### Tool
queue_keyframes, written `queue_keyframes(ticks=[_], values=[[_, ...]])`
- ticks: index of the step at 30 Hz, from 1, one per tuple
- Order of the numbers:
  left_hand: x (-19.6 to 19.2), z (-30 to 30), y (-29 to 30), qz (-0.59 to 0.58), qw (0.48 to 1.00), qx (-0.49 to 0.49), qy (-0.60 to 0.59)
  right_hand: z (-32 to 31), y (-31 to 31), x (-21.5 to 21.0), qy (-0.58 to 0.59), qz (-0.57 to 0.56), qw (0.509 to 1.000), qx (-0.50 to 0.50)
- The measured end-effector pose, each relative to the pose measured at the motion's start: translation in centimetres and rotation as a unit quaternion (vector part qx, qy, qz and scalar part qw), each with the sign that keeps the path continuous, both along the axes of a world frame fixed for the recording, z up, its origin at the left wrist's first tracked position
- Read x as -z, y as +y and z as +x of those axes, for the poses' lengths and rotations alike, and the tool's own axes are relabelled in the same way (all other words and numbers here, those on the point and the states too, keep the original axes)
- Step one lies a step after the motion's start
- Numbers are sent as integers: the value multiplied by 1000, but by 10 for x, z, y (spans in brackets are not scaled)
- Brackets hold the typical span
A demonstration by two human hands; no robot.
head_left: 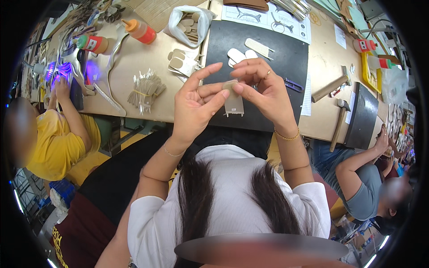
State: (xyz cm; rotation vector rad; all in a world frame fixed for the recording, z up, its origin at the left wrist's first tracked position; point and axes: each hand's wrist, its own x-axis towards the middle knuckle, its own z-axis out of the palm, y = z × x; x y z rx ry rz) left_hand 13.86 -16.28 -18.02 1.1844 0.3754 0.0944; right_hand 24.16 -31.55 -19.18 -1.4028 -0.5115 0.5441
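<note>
Above the near edge of a black mat (286,67), my left hand (196,105) and my right hand (268,96) meet at a flat taupe tab (233,105). The tab has a rounded top end and two small prongs at its lower end. Thumbs and forefingers of both hands pinch its rounded end, while the other fingers are raised. Just beyond my fingers, white oval pieces (236,56) lie on the mat. A cream strip (258,47) with two prongs lies past them. To the right of my right hand rest purple thread snips (293,85).
Left of the mat lie a banded bundle of taupe strips (144,93), stacked oval pieces (178,61) and a plastic bag (173,27) of ovals. Two glue bottles (141,32) stand farther left. A hammer (339,121) lies right. Co-workers sit on both sides.
</note>
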Motion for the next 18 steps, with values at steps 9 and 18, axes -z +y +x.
queue_keyframes(ticks=[9,18], values=[[0,6,-1,-53,998,-44,-13,-6,-6,7,-9,-17,1000,5],[1,7,0,-87,995,-40,-14,-6,-4,7,-44,-47,998,12]])
